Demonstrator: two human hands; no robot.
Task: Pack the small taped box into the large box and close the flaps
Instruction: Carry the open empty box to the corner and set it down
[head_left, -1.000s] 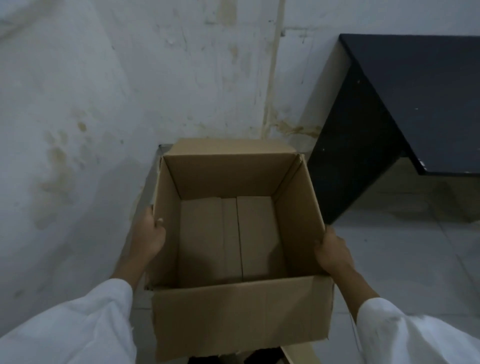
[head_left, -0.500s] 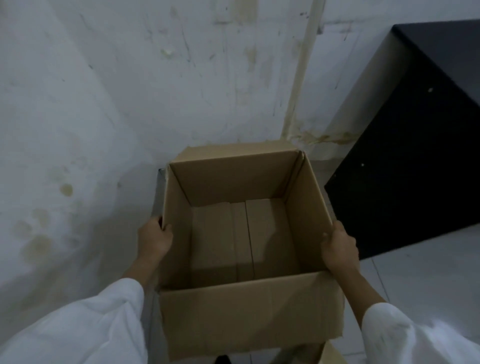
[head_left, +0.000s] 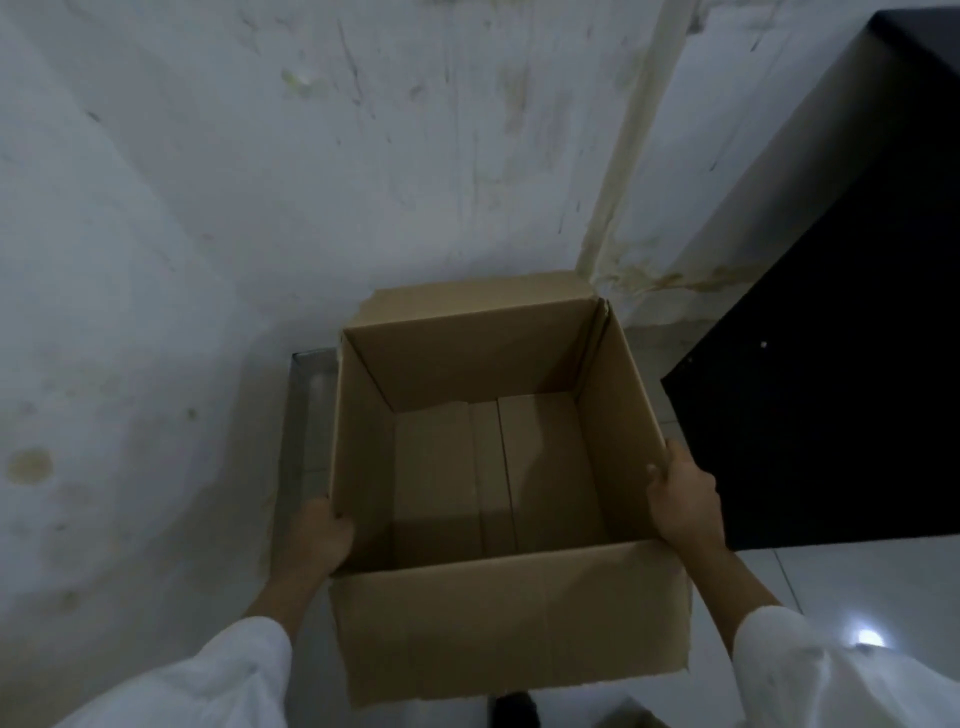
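I hold the large box (head_left: 498, 467) in the air with both hands. My left hand (head_left: 317, 538) is closed around the left wall near the front corner, with the thumb over the rim. My right hand (head_left: 683, 499) grips the right wall in the same way, fingers (head_left: 655, 474) curled over the top edge. The box is open, and inside I see only its bottom panels; it is empty. The small taped box is not inside. At the bottom edge of the view, just under the large box, a brown corner (head_left: 631, 714) shows, but I cannot tell if this is the small box.

What can go wrong, in my judgement: I hold only thin cardboard walls, so the box can bend or slip when I put it down. The front flap (head_left: 511, 623) hangs down toward me and hides the floor (head_left: 841, 577), so I may set the box on something I do not see. The black cabinet (head_left: 831, 364) is near the right side, and the wall (head_left: 208, 208) is close behind, so a flap can catch there. The light is weak, which makes all of this harder.

I see no brand, label or printed writing on the box or anywhere else.
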